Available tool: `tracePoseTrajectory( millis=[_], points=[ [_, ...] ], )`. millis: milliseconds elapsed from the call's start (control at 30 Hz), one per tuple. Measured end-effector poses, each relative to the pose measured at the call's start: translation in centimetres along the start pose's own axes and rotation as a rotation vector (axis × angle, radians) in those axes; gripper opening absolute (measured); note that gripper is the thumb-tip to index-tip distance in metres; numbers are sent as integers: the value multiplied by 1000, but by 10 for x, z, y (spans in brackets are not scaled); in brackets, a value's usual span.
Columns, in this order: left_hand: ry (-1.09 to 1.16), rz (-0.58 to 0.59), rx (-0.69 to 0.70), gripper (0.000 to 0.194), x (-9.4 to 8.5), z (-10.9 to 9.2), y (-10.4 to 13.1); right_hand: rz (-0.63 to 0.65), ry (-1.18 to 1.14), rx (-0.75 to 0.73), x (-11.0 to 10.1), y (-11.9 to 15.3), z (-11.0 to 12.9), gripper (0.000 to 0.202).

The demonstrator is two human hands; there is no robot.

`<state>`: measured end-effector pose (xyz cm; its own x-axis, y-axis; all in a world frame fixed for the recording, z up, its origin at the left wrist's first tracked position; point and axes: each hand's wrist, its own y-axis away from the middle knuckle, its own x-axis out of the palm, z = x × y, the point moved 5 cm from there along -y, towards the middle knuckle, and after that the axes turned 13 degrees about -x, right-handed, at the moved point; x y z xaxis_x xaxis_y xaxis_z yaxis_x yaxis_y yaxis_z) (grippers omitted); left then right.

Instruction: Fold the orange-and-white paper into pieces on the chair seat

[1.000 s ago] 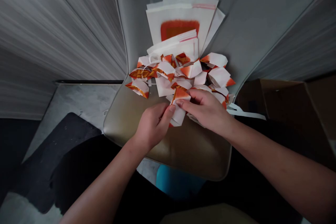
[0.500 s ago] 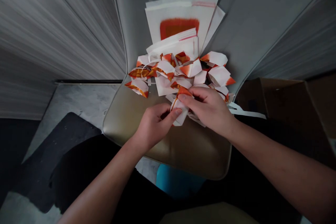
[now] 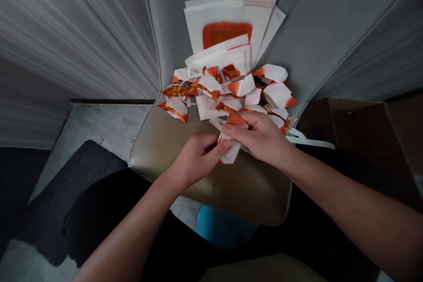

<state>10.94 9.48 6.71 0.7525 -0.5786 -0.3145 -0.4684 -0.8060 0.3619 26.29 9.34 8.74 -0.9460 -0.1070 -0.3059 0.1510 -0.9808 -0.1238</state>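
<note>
While fingers (image 3: 222, 150) of left hand (image 3: 196, 158) and right hand (image 3: 264, 136) grip one folded paper (image 3: 233, 153) | perhaps twelve pieces (image 3: 276, 95) lie beyond

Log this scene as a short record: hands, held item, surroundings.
left hand: pinching the lower end of a folded paper
right hand: gripping its upper end
held item colours: white and orange
pile: similar folded papers, on the chair seat
behind pile: flat sheets against the backrest
floor, left: dark mat
</note>
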Motion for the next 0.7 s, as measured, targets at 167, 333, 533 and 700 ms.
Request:
tracePoseTrajectory(
  millis=[167, 333, 533, 700],
  points=[
    [32, 69, -33, 45, 10, 2, -3, 30, 79, -21, 3, 0, 5, 45],
    [61, 69, -68, 46, 9, 5, -5, 24, 83, 1, 2, 1, 8, 44],
    [77, 263, -110, 43, 16, 5, 0, 117, 29, 90, 3, 0, 9, 28],
    [108, 208, -167, 46, 15, 4, 1, 71, 14, 115, -1, 1, 3, 34]
  ],
)
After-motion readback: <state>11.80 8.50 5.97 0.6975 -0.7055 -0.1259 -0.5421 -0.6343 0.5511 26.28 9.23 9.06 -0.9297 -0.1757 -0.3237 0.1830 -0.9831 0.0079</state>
